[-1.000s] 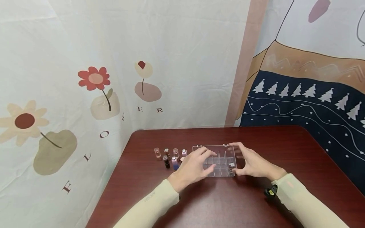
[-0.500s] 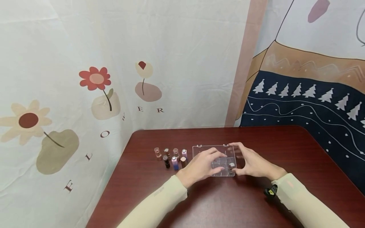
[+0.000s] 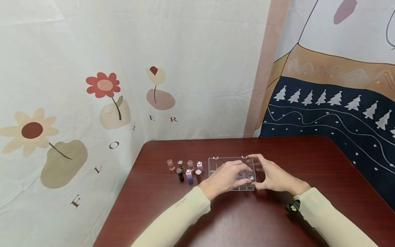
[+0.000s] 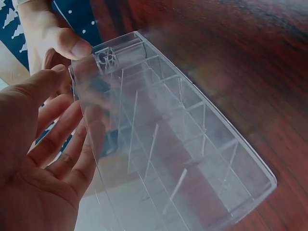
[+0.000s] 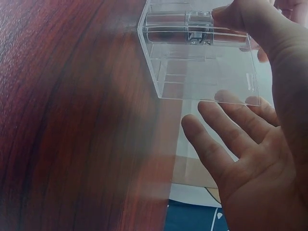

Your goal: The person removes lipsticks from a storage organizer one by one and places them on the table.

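Observation:
A clear divided plastic box [image 3: 214,165] lies on the table. At its right end a small clear tube with a silver band [image 5: 166,21], like a lipstick, stands in one compartment. My right hand [image 3: 274,175] holds that end of the box, thumb at the front corner and index finger by the back edge. My left hand [image 3: 223,177] reaches over the box from the left. Its thumb and index finger are spread apart close to the tube's top [image 4: 107,57]. Against the box's edge, the left wrist view has the left hand's fingers [image 4: 62,159] loosely extended.
Left of the box stand several lipstick-like tubes in two rows, among them a black tube [image 3: 180,175], a pink-and-blue tube [image 3: 189,176], a brown tube [image 3: 198,175] and a clear tube [image 3: 171,165]. The reddish-brown table [image 3: 234,223] meets printed cloth hangings behind.
My left hand has slid rightward across the box, from its left half to near the tube at the right end, uncovering the brown tube. The right hand and the box have stayed put.

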A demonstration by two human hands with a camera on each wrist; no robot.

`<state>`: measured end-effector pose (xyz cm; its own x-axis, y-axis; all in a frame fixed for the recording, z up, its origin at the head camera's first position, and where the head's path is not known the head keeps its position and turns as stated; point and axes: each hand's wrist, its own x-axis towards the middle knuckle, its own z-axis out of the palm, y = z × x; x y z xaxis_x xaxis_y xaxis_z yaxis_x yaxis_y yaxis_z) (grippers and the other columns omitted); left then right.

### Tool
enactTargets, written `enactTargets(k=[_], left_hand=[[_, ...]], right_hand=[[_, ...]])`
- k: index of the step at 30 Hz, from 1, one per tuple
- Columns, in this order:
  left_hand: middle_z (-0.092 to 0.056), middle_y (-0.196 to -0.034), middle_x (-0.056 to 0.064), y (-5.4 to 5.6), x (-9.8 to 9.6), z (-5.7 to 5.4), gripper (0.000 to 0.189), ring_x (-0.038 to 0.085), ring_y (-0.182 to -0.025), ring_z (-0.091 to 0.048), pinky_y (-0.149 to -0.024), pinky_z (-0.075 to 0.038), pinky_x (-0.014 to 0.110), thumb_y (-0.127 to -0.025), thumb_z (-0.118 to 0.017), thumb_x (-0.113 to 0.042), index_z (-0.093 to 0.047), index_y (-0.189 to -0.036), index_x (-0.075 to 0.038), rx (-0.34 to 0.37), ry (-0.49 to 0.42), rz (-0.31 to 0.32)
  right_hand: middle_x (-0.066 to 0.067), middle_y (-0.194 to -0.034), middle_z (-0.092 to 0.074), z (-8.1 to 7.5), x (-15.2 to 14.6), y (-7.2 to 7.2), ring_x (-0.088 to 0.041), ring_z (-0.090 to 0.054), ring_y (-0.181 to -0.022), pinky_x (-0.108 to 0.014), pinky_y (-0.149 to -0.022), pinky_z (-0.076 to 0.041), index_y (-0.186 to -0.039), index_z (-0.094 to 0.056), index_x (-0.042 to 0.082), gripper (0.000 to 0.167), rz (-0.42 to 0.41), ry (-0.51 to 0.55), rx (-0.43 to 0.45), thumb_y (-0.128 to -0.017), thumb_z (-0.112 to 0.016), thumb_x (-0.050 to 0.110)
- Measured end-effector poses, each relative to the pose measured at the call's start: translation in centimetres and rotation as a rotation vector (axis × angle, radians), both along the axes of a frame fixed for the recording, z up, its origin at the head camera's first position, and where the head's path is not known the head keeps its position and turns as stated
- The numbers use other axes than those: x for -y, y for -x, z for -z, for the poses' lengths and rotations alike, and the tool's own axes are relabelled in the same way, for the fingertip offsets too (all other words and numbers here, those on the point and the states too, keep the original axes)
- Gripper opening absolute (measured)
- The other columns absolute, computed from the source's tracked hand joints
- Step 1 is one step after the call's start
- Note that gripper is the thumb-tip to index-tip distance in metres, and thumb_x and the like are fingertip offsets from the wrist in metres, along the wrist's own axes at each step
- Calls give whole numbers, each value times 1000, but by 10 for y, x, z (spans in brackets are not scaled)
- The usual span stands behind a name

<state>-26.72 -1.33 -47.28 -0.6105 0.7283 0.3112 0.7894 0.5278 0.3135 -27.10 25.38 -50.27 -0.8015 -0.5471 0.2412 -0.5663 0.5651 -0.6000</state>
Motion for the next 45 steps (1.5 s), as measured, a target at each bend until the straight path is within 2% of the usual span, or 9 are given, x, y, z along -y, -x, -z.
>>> enactTargets(k=[5, 10, 17, 21, 29, 37, 45], left_hand=[[-86, -125, -1, 1, -4, -2, 30, 7, -102, -84, -88, -57, 6, -107, -89, -30, -85, -132, -15, 7, 12, 19], [-86, -117, -4, 1, -7, -2, 25, 6, -91, -77, -80, -51, 4, -108, -87, -30, -87, -129, -16, -16, 38, 36], [-85, -114, -6, 2, -8, 0, 22, 0, -89, -73, -80, -50, 3, -108, -87, -29, -88, -126, -17, -26, 50, 45], [-85, -113, -6, 2, -9, 0, 21, 4, -91, -78, -81, -52, 4, -108, -88, -30, -88, -124, -17, -28, 54, 46], [-84, -113, -6, 1, -11, 0, 20, 6, -95, -81, -83, -53, 4, -108, -88, -31, -88, -122, -17, -37, 69, 32], [-82, -109, -7, 1, -13, 0, 16, 3, -90, -76, -80, -52, 4, -107, -88, -30, -87, -119, -18, -75, 76, 29], [-82, -109, -7, 1, -13, 0, 16, 3, -90, -76, -79, -52, 4, -108, -87, -31, -85, -116, -18, -63, 79, 5]], right_hand=[[-8, -149, -76, 1, 1, 1, -26, -81, -130, -45, -112, -68, -166, -44, 13, 103, -12, 13, -23, -82, -105, 14], [-8, -149, -76, 1, 1, 1, -23, -81, -129, -43, -110, -69, -166, -45, 13, 103, -14, 13, -43, -82, -105, 14], [-6, -149, -76, 2, 1, 1, -19, -80, -129, -41, -111, -68, -165, -44, 13, 103, -18, 21, -30, -82, -104, 13], [-9, -150, -76, 3, 1, 2, -21, -80, -130, -43, -112, -68, -165, -45, 11, 103, -19, 30, -21, -81, -104, 11], [-17, -157, -70, 2, 1, 1, -36, -81, -133, -56, -112, -66, -166, -44, 10, 102, -27, 55, 18, -82, -102, 7], [-15, -159, -69, 2, 1, 1, -31, -81, -132, -54, -112, -66, -166, -44, 11, 103, -28, 57, 7, -82, -103, 8], [-15, -158, -70, 2, 3, 1, -27, -80, -133, -55, -112, -66, -165, -45, 10, 102, -41, 73, -3, -81, -103, 5]])
